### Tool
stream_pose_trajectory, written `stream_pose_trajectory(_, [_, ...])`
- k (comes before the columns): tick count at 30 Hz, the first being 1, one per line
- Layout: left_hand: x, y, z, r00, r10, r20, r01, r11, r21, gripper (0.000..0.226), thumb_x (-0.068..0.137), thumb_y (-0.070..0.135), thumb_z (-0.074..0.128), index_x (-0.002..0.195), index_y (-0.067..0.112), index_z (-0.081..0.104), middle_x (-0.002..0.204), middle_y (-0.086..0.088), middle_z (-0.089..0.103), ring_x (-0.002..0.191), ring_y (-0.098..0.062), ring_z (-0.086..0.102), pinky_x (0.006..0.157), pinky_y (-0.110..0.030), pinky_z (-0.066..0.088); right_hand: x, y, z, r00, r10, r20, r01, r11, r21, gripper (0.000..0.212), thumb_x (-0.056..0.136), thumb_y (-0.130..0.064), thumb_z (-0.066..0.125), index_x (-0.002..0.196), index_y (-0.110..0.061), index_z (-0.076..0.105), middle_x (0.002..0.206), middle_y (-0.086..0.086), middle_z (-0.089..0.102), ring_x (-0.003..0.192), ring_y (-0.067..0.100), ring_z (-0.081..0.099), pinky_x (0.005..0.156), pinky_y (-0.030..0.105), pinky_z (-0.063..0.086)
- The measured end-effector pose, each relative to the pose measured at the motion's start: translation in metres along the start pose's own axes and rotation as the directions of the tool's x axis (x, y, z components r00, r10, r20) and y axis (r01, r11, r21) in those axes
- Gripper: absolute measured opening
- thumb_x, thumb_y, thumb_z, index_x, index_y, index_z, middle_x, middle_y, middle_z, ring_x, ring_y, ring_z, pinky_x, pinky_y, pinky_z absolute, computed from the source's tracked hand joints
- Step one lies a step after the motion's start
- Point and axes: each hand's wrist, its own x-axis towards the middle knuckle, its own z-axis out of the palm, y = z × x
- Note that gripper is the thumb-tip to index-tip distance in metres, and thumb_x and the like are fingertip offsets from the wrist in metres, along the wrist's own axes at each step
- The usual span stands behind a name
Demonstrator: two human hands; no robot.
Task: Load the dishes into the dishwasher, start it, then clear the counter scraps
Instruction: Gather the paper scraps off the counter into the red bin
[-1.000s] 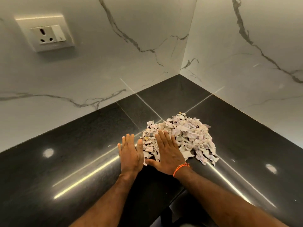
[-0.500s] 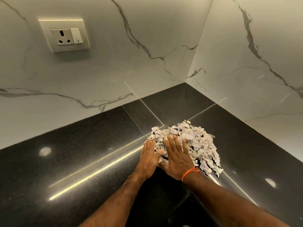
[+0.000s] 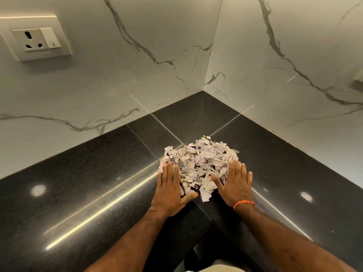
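Note:
A heap of torn pale paper scraps (image 3: 200, 161) lies on the black granite counter (image 3: 88, 183), in front of the inner corner. My left hand (image 3: 170, 187) rests flat on the counter against the heap's left edge, fingers straight and together. My right hand (image 3: 235, 183), with an orange thread on its wrist, lies flat against the heap's right edge. Both palms face down and hold nothing. The heap sits between the two hands. No dishes or dishwasher are in view.
White marble-look walls (image 3: 117, 85) meet in a corner behind the heap. A wall socket with a switch (image 3: 39, 40) sits at the upper left. The counter's front edge forms an inner corner (image 3: 208, 222) right below my hands.
My hands were side by side on the heap's left part. They have spread apart, the right one crossing to the heap's right edge. The camera has shifted a little.

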Motion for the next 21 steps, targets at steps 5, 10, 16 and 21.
stream_pose_trajectory(5, [0.021,0.017,-0.001,0.998,0.03,0.055,-0.032,0.999,0.033,0.133,0.074,0.099,0.03,0.155,0.01,-0.027,0.158,-0.011,-0.043,0.145,-0.027,-0.042,0.124,-0.056,-0.006,0.005,0.007,0.011,0.974,0.228,0.011,-0.225,0.954,0.2,0.109,0.082,-0.091,0.015,0.159,-0.015,0.002,0.168,0.01,-0.003,0.154,0.032,-0.002,0.124,0.056,0.004])
stream_pose_trajectory(10, [0.034,0.053,-0.006,0.995,0.074,-0.062,-0.064,0.985,0.162,0.145,0.062,0.107,0.028,0.16,0.005,-0.007,0.166,-0.017,-0.022,0.153,-0.034,-0.023,0.12,-0.065,-0.012,0.023,-0.005,0.015,0.998,0.013,-0.066,0.011,0.936,0.351,0.094,0.09,-0.083,0.026,0.158,-0.019,0.015,0.167,0.005,0.015,0.153,0.02,0.013,0.123,0.047,0.018])
stream_pose_trajectory(16, [0.059,0.076,-0.001,0.991,0.132,0.013,-0.13,0.941,0.311,0.131,0.072,0.095,0.037,0.161,0.004,0.006,0.167,-0.021,-0.014,0.154,-0.038,-0.014,0.121,-0.066,0.003,0.071,0.031,-0.005,0.959,0.152,-0.241,-0.089,0.963,0.253,0.072,0.096,-0.075,0.02,0.145,-0.027,0.044,0.152,0.003,0.04,0.143,0.029,0.032,0.114,0.054,0.03])
stream_pose_trajectory(21, [0.077,0.084,-0.01,0.992,0.121,0.017,-0.12,0.939,0.323,0.117,0.082,0.094,0.019,0.16,0.007,0.007,0.167,-0.02,-0.01,0.154,-0.034,-0.018,0.122,-0.062,-0.003,0.084,0.044,0.014,0.991,0.12,-0.064,-0.092,0.937,0.337,0.088,0.094,-0.079,0.017,0.155,-0.015,0.027,0.162,0.012,0.029,0.152,0.031,0.019,0.124,0.049,0.013])
